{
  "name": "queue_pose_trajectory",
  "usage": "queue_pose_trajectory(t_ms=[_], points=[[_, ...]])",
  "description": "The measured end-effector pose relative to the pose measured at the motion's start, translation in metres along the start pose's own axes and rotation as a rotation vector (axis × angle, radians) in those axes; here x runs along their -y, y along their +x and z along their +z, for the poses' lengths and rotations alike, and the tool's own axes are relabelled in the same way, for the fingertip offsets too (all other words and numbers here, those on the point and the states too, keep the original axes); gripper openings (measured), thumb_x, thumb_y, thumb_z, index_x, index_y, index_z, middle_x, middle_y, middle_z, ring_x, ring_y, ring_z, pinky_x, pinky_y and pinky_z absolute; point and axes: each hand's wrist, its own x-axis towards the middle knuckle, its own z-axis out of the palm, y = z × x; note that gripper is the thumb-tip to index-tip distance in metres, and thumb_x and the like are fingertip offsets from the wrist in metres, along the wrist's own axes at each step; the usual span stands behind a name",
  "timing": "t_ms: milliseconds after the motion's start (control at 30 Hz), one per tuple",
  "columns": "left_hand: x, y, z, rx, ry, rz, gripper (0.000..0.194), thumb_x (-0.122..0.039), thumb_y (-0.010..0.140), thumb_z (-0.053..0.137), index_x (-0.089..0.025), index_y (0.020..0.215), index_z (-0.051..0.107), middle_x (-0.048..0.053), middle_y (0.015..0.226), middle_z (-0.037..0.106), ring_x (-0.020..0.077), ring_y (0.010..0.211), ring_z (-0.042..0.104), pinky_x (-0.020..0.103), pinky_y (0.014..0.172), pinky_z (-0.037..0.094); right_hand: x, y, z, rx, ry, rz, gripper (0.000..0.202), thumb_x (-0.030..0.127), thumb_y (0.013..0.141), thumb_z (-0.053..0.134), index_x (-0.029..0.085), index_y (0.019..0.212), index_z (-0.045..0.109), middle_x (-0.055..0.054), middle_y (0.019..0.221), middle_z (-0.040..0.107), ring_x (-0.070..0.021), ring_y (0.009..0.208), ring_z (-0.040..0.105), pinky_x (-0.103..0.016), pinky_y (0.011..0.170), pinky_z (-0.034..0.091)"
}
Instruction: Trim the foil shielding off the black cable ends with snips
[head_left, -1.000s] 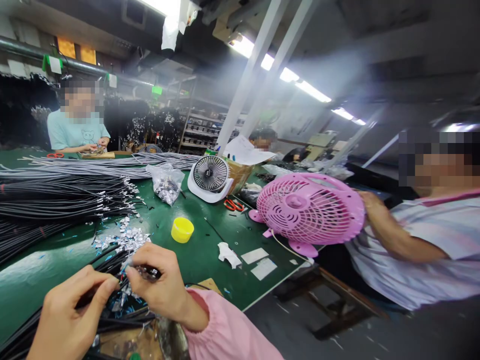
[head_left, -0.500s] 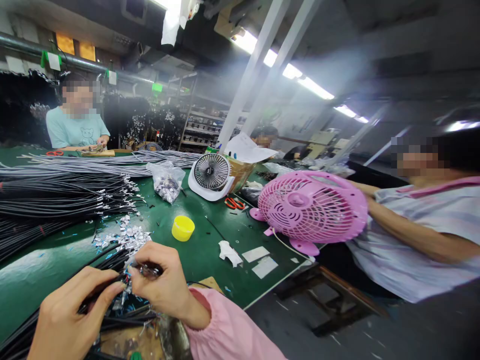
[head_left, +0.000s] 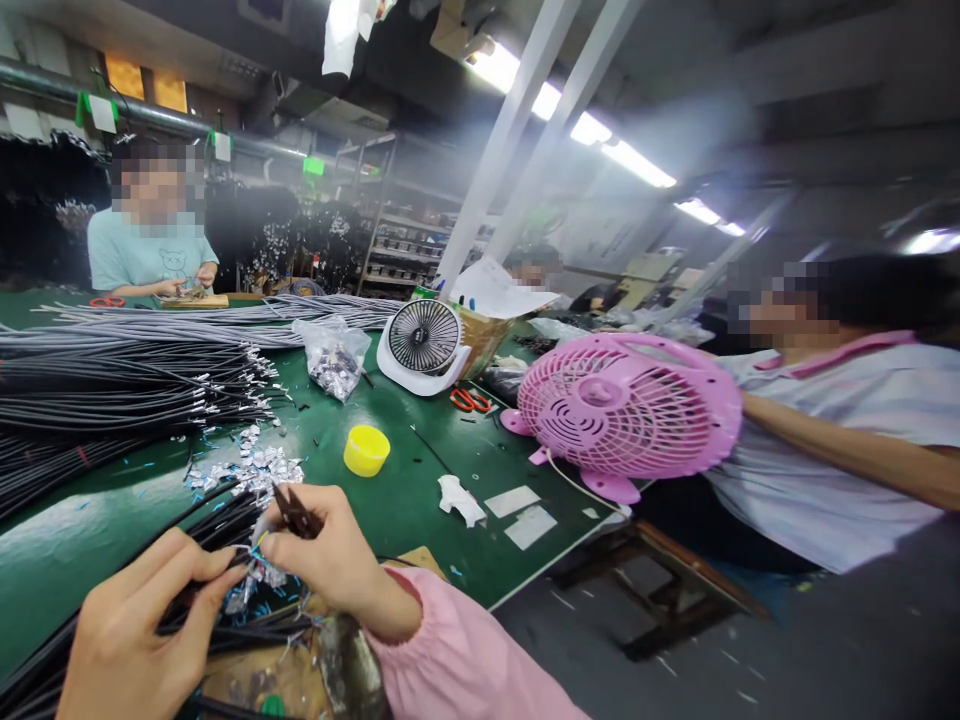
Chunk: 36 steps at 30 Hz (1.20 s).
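Note:
My left hand (head_left: pixel 139 625), at the lower left, pinches the stripped end of a black cable (head_left: pixel 238 549) between thumb and forefinger. My right hand (head_left: pixel 334 555) is close beside it, fingers curled round small dark cutting pliers (head_left: pixel 298 512) whose jaws stick out above the knuckles. The right thumb and forefinger also meet at the cable's thin wires; their exact hold is partly hidden. Foil scraps and blue bits (head_left: pixel 259 468) lie just beyond both hands. Under them are more black cables (head_left: pixel 259 640) and a worn wooden board (head_left: pixel 225 685).
Black cable bundles (head_left: pixel 112 400) and grey cables (head_left: pixel 150 330) fill the table's left. Ahead stand a yellow tub (head_left: pixel 367 451), a plastic bag of small parts (head_left: pixel 334 360), a white fan (head_left: pixel 425 345), orange scissors (head_left: pixel 471 400) and a pink fan (head_left: pixel 626 405). Co-workers sit around.
The pliers in my right hand have turned, and their jaws now point up and away above the fingers. My left hand stays in place. The person at the right has shifted left.

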Motion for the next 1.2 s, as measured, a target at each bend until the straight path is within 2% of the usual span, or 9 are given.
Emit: queue_pose_trajectory(t_ms=[133,300,400,500,600,700,833,1000,1200], points=[[0.0,0.0,-0.003,0.065,-0.057,-0.065,0.014,-0.037,0.087,0.067,-0.028,0.075,0.07,-0.008,0.064,0.065,0.0095,0.051,0.06,0.016,0.053,0.048,0.004,0.005,-0.001,0.201,0.248,0.271,0.008,0.02,0.067,0.056,0.02,0.06,0.051,0.009,0.047,0.036,-0.0052,0.04,0.023,-0.021,0.04,0.02],[-0.004,0.01,-0.007,0.088,-0.088,-0.083,0.027,-0.042,0.09,0.061,-0.027,0.07,0.07,-0.008,0.058,0.064,0.0074,0.046,0.06,0.011,0.043,0.044,-0.002,0.008,0.001,0.348,0.359,0.326,0.016,0.023,0.073,0.057,0.018,0.059,0.05,0.005,0.052,0.046,-0.0035,0.041,0.019,-0.021,0.04,0.015],[-0.009,0.018,-0.009,0.089,-0.101,-0.083,0.035,-0.047,0.091,0.06,-0.026,0.065,0.07,-0.008,0.053,0.064,0.0075,0.043,0.061,0.01,0.043,0.046,-0.001,0.006,0.002,0.302,0.393,0.317,0.018,0.031,0.076,0.058,0.016,0.065,0.058,0.004,0.055,0.05,-0.0035,0.041,0.021,-0.02,0.04,0.017],[-0.011,0.02,-0.01,0.114,-0.129,-0.118,0.039,-0.046,0.092,0.058,-0.025,0.06,0.066,-0.007,0.051,0.06,0.0085,0.042,0.06,0.01,0.043,0.047,0.007,0.003,0.002,0.222,0.323,0.255,0.019,0.034,0.074,0.064,0.015,0.073,0.066,0.003,0.059,0.054,-0.0039,0.043,0.028,-0.02,0.041,0.021],[-0.013,0.021,-0.011,0.115,-0.127,-0.134,0.044,-0.046,0.093,0.055,-0.024,0.055,0.062,-0.007,0.048,0.056,0.0088,0.039,0.055,0.012,0.041,0.046,0.014,0.001,0.002,0.177,0.219,0.205,0.02,0.034,0.072,0.069,0.016,0.066,0.064,0.004,0.056,0.05,-0.0052,0.046,0.033,-0.02,0.042,0.025],[-0.015,0.025,-0.01,0.1,-0.11,-0.128,0.046,-0.048,0.092,0.055,-0.024,0.053,0.061,-0.007,0.047,0.054,0.0087,0.037,0.053,0.012,0.038,0.045,0.01,-0.001,0.004,0.135,0.163,0.047,0.021,0.033,0.073,0.069,0.017,0.062,0.061,0.006,0.054,0.045,-0.0062,0.048,0.033,-0.021,0.045,0.028],[-0.017,0.029,-0.01,0.121,-0.119,-0.119,0.05,-0.051,0.092,0.054,-0.023,0.05,0.058,-0.006,0.045,0.053,0.0088,0.036,0.052,0.012,0.036,0.044,-0.004,-0.005,0.007,-0.001,0.021,-0.138,0.019,0.032,0.076,0.07,0.017,0.064,0.067,0.005,0.052,0.046,-0.0088,0.05,0.037,-0.024,0.048,0.031],[-0.02,0.031,-0.011,0.108,-0.155,-0.148,0.06,-0.062,0.091,0.051,-0.021,0.047,0.056,-0.004,0.042,0.052,0.0088,0.033,0.051,0.012,0.035,0.043,-0.01,-0.007,0.01,0.005,-0.024,-0.162,0.017,0.033,0.073,0.076,0.017,0.068,0.072,0.004,0.053,0.052,-0.0088,0.049,0.039,-0.025,0.047,0.033],[-0.016,0.024,-0.012,0.193,-0.226,-0.196,0.062,-0.062,0.093,0.047,-0.021,0.047,0.049,-0.004,0.043,0.047,0.0084,0.035,0.044,0.014,0.034,0.04,-0.001,-0.002,0.004,0.004,0.039,-0.18,0.027,0.037,0.086,0.064,0.018,0.069,0.069,0.0,0.063,0.059,-0.012,0.06,0.053,-0.025,0.059,0.045]])
